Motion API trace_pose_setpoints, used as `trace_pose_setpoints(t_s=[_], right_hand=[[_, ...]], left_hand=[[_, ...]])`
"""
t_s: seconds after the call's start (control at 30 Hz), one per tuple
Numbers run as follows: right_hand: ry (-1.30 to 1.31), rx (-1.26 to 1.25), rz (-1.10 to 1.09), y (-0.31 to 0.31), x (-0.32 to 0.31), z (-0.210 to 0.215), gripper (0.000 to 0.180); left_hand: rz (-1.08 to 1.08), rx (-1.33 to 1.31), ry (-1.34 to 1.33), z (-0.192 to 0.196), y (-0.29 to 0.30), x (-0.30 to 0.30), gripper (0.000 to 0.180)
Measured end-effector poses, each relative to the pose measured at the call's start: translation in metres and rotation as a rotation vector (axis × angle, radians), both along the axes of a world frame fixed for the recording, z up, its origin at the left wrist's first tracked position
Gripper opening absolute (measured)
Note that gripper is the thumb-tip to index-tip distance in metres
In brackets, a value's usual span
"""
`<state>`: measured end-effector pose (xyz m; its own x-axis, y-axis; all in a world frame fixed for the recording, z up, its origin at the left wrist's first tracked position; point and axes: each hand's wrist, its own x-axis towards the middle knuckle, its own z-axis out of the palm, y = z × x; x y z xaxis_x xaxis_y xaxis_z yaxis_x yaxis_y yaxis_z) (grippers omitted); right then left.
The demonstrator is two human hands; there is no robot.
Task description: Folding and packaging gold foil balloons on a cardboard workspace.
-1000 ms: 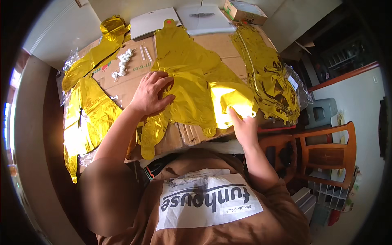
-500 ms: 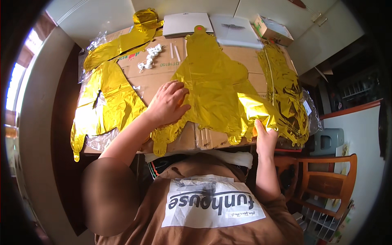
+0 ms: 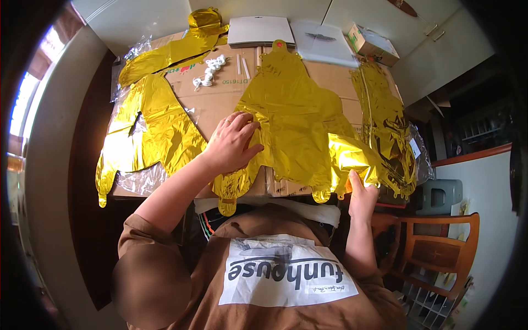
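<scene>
A flat gold foil balloon [image 3: 289, 104] lies across the middle of the cardboard-covered table, with a red dot on its far tab. On its left edge rests my left hand [image 3: 236, 142], fingers apart and slightly bent, pressing lightly on the foil. My right hand [image 3: 363, 197] pinches the balloon's near right corner between thumb and fingers. That corner is lifted and bright with reflected light. To the left lies another gold foil balloon [image 3: 151, 118], close to my left forearm. A long creased gold foil balloon [image 3: 385, 126] lies along the right side.
A further gold foil piece [image 3: 176, 52] lies at the far left. Bundled white ribbon [image 3: 210, 72] and thin clear straws [image 3: 242, 66] sit on the cardboard [image 3: 187, 93]. Behind stand a white box [image 3: 259, 32] and a small carton [image 3: 374, 44]. A wooden chair [image 3: 437, 250] stands at the right.
The whole view has shifted slightly. My left hand stays on the balloon's left edge, and my right hand keeps its pinch on the lifted corner.
</scene>
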<state>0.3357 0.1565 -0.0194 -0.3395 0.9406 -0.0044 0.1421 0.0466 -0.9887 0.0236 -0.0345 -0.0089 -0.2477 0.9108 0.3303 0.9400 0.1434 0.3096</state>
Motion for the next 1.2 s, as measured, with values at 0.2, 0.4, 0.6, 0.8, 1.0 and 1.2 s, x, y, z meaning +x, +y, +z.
trace_pose_setpoints(t_s=[0.2, 0.4, 0.6, 0.8, 1.0, 1.2], right_hand=[[0.049, 0.091, 0.031, -0.01, -0.008, 0.008, 0.019], [0.088, 0.079, 0.051, -0.013, -0.004, 0.01, 0.02], [0.039, 0.098, 0.065, -0.011, -0.002, 0.009, 0.019], [0.031, 0.146, 0.078, -0.013, -0.004, 0.014, 0.018], [0.042, 0.129, 0.063, -0.01, -0.001, 0.01, 0.018], [0.039, 0.13, 0.071, -0.01, 0.001, 0.01, 0.019]], left_hand=[[-0.007, -0.008, -0.004, 0.004, 0.001, 0.004, 0.052], [-0.018, -0.012, 0.0, 0.004, 0.006, 0.007, 0.051], [-0.029, -0.006, 0.014, 0.005, 0.006, 0.007, 0.049], [-0.052, -0.016, 0.031, 0.005, 0.012, 0.007, 0.047], [-0.043, -0.027, 0.043, 0.003, 0.014, 0.01, 0.047], [-0.031, -0.045, 0.047, 0.006, 0.014, 0.01, 0.048]])
